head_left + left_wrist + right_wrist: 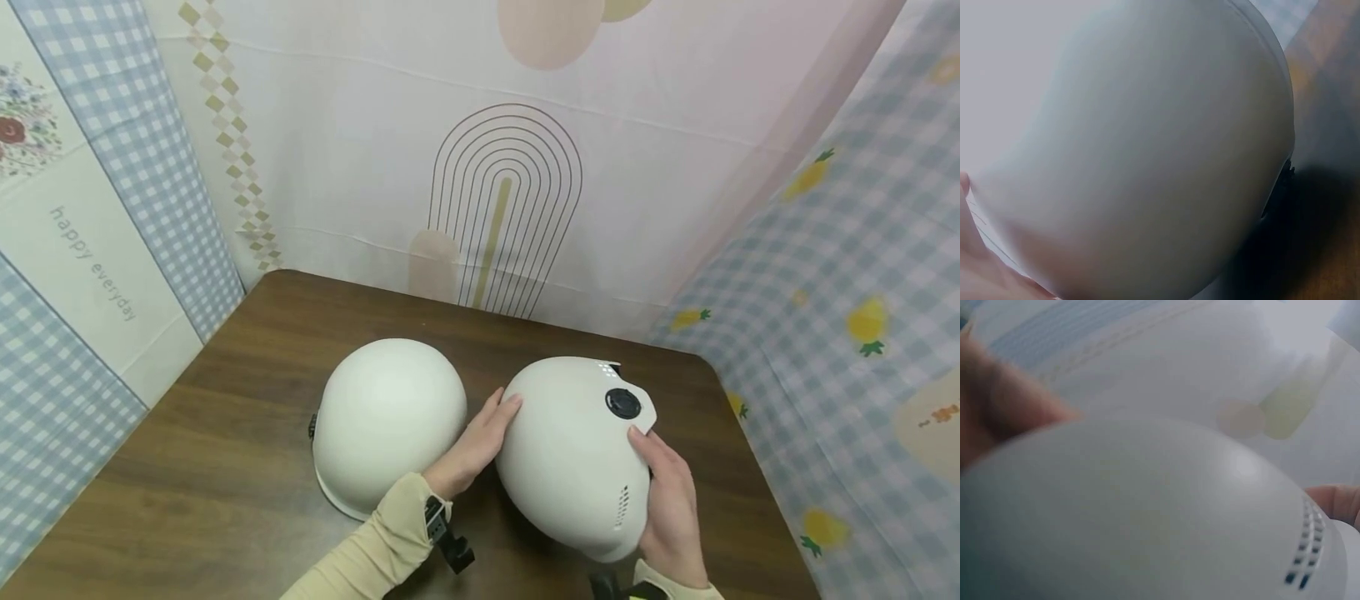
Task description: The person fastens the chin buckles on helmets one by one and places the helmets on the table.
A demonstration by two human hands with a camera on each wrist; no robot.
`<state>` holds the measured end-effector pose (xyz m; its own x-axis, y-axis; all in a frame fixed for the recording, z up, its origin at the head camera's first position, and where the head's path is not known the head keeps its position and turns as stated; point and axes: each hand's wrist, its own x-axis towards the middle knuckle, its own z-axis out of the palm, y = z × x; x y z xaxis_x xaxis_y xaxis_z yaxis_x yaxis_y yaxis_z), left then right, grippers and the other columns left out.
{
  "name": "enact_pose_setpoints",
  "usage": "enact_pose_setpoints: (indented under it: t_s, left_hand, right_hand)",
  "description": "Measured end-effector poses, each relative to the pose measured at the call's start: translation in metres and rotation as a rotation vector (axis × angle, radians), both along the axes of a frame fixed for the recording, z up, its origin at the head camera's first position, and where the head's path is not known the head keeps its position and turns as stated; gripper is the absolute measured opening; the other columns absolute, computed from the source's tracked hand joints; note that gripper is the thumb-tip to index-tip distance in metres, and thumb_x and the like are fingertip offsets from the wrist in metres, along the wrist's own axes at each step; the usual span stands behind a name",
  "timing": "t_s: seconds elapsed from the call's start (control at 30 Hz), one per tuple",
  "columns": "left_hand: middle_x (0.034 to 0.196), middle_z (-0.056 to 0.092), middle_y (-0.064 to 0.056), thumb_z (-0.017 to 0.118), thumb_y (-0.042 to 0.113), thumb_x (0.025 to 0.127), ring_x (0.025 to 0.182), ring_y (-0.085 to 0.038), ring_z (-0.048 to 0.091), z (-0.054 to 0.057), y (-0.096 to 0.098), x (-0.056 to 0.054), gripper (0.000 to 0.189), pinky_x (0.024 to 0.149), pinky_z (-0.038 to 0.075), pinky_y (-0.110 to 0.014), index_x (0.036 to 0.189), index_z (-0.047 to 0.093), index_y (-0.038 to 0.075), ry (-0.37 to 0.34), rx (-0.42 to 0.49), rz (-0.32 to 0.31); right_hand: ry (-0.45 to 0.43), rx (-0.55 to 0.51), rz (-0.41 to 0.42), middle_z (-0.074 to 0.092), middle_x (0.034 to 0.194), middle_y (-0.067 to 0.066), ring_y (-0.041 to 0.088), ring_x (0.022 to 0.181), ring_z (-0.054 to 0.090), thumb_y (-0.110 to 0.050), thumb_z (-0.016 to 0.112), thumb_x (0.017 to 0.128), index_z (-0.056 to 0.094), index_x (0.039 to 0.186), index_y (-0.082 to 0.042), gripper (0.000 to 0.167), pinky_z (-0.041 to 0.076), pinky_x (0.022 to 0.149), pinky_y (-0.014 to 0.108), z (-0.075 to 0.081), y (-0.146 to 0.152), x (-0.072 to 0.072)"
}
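Note:
Two white helmets are in the head view. The right-hand one [570,450] is tilted, with a round black disc [623,403] and small vent holes [1307,550]. My left hand [483,437] touches its left side with fairly straight fingers. My right hand [670,500] grips the opposite rim, thumb outside; its other fingers are mostly hidden. The other helmet [390,417] rests dome-up beside my left forearm, a black knob [312,426] at its edge. In the left wrist view the held helmet [1166,150] fills most of the frame, with a dark part [1280,187] at its edge.
A brown wooden table [202,467] lies beneath both helmets. Patterned cloths hang around it: a pale one with an arch print [506,208] behind, blue checks [135,108] on the left, and a pineapple print [866,325] on the right.

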<state>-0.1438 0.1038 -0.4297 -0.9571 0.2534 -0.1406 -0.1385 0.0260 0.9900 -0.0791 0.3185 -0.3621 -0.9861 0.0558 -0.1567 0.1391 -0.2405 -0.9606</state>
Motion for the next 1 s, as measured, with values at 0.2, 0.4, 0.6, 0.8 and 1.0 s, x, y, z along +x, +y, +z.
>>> enact_pose_setpoints:
  t_s: [0.2,0.4,0.6,0.8,1.0]
  left_hand:
    - [0.159,0.018,-0.016,0.039,0.059,0.098,0.145,-0.032,0.015,0.002,0.0,0.0,0.083,0.114,0.015,-0.053,0.155,0.016,0.004,0.005,-0.006,-0.014]
    - [0.16,0.015,-0.015,0.038,0.064,0.096,0.146,-0.031,0.012,0.004,0.0,0.0,0.087,0.114,0.014,-0.053,0.155,0.014,0.005,-0.014,-0.014,-0.02]
    - [0.161,0.013,-0.014,0.038,0.065,0.095,0.147,-0.03,0.009,0.006,0.001,-0.001,0.089,0.115,0.011,-0.052,0.156,0.014,0.005,-0.011,-0.025,-0.02]
    - [0.161,0.014,-0.013,0.04,0.063,0.096,0.147,-0.029,0.009,0.009,0.001,0.0,0.087,0.115,0.01,-0.051,0.156,0.014,0.005,0.003,-0.037,-0.025]
    - [0.161,0.014,-0.012,0.042,0.061,0.096,0.147,-0.029,0.009,0.01,0.002,0.001,0.084,0.115,0.01,-0.052,0.156,0.016,0.007,0.017,-0.047,-0.023]
  right_hand:
    - [-0.027,0.332,-0.206,0.049,0.133,0.007,0.015,0.112,0.052,-0.041,0.055,0.098,0.042,0.141,-0.013,0.053,0.046,0.084,0.021,0.003,-0.007,-0.002]
    - [0.069,0.421,-0.358,0.04,0.117,0.006,0.015,0.1,0.044,-0.025,0.058,0.098,0.032,0.125,-0.013,0.04,0.039,0.08,0.02,-0.001,-0.011,-0.006]
    - [0.166,0.54,-0.41,0.034,0.127,0.003,0.016,0.115,0.039,-0.019,0.056,0.099,0.026,0.145,-0.013,0.056,0.034,0.094,0.028,-0.003,-0.012,-0.004]
    - [0.286,0.668,-0.367,0.033,0.137,0.004,0.02,0.124,0.041,-0.015,0.05,0.102,0.03,0.152,-0.024,0.055,0.036,0.093,0.015,-0.003,-0.008,0.001]
    - [0.334,0.786,-0.312,0.034,0.147,-0.004,0.018,0.132,0.037,-0.019,0.043,0.104,0.046,0.145,-0.03,0.042,0.03,0.1,0.021,-0.002,-0.002,0.003]
